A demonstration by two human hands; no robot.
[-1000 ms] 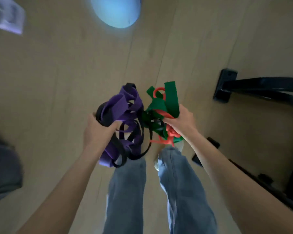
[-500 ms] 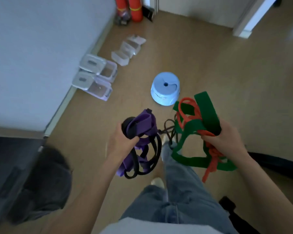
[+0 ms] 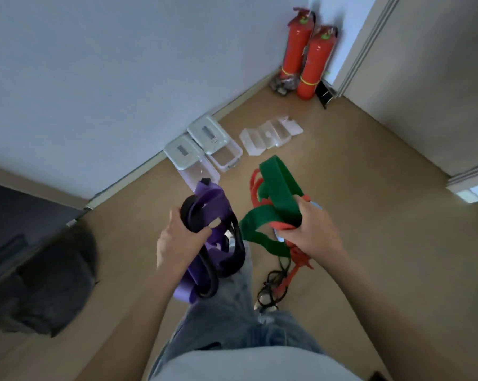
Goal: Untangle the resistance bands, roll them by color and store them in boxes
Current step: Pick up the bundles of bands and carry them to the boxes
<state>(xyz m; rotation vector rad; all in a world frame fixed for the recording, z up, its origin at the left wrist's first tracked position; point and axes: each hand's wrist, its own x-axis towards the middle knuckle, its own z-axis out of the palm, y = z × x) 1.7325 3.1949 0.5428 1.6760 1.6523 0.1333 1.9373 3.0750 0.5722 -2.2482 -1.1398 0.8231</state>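
Observation:
My left hand [image 3: 177, 240] grips a bundle of purple bands [image 3: 213, 204] tangled with black bands [image 3: 232, 259]; its loops hang down past my wrist. My right hand [image 3: 312, 232] grips wide green bands [image 3: 279, 188] mixed with thin red bands [image 3: 255, 188], and red and black strands dangle below it. The two bundles are held apart over my legs. Two clear storage boxes [image 3: 204, 155] with lids stand by the wall ahead. Several small clear boxes [image 3: 268, 136] lie to their right.
Two red fire extinguishers [image 3: 306, 56] stand in the far corner. A dark bag [image 3: 45, 284] lies on the wood floor at left beside dark furniture [image 3: 17, 215]. A blue stool [image 3: 280, 237] is mostly hidden behind my right hand. A door frame [image 3: 367, 42] is at right.
The view has tilted up from the floor toward the wall and boxes. My hands have drawn apart, separating the purple-black bundle from the green-red one.

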